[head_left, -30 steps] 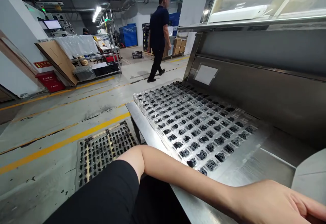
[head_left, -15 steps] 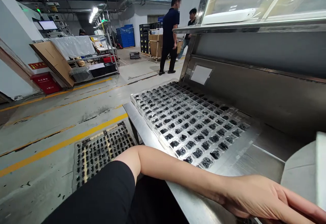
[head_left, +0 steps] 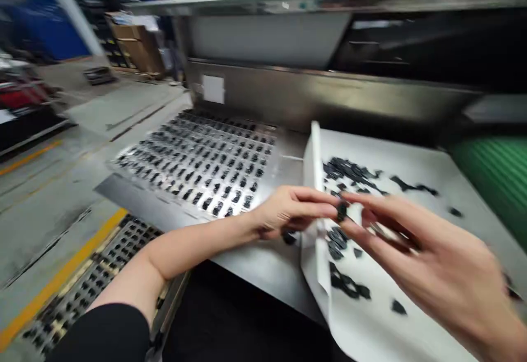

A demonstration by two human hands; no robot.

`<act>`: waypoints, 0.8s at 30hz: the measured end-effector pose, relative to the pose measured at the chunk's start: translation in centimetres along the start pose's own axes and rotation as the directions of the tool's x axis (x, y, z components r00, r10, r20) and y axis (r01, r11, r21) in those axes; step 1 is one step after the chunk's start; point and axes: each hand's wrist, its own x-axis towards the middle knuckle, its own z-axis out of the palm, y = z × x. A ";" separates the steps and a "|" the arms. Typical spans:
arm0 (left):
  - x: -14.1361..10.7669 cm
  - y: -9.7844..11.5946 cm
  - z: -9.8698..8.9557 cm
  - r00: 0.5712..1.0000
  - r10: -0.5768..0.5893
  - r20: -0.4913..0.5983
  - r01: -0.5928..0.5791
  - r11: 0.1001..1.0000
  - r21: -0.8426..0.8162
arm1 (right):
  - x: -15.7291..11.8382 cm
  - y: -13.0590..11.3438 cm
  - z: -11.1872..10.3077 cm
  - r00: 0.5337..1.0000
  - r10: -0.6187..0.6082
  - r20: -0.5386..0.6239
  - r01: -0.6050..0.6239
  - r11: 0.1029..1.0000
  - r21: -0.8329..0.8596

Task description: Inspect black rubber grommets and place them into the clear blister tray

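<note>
Over the near-left edge of a white bin (head_left: 316, 164), my two hands meet at the fingertips. A small ridged black part (head_left: 341, 210) is pinched there; motion blur hides its exact kind. My left hand (head_left: 290, 208) reaches in from the left, its thumb and fingers closed on that part. From the right, my right hand (head_left: 432, 252) grips the same part with thumb and index finger. Below my left palm another black piece (head_left: 289, 237) shows, and I cannot tell whether the hand holds it. Loose black parts (head_left: 346, 170) lie scattered in the bin.
Left of the bin, a clear tray (head_left: 197, 172) with rows of black parts rests on the metal table (head_left: 267, 263). Another filled tray (head_left: 94, 279) sits lower, at the left. A metal shelf (head_left: 288, 6) overhangs the back. Green ribbed material (head_left: 494, 175) borders the right.
The view has swung right, bringing the bin and my right hand into sight. My left hand, outstretched before, now pinches a black part together with my right.
</note>
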 end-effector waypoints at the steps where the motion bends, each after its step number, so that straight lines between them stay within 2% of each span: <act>1: -0.2 0.2 0.1 1.000 0.015 -0.004 -0.015 1.000 0.017 | 0.1 -0.4 0.0 0.999 0.050 -0.005 -0.050 0.998 0.037; 4: -0.2 0.8 0.1 0.996 0.086 0.006 -0.086 0.995 0.057 | 0.6 -0.5 -0.1 0.984 0.175 -0.023 -0.168 0.969 0.181; 6: -0.1 1.0 0.0 0.994 0.110 0.012 -0.111 0.991 0.069 | 0.6 -0.4 -0.2 0.981 0.189 -0.036 -0.179 0.965 0.189; 14: -0.4 0.9 0.2 0.992 0.127 -0.001 -0.126 0.984 0.122 | 0.4 -0.7 0.0 0.996 0.033 -0.077 -0.025 0.993 0.113; 24: -0.2 0.9 0.0 0.989 0.148 -0.015 -0.145 0.983 0.113 | 0.3 -0.9 -0.1 0.998 -0.047 -0.050 0.047 0.999 -0.003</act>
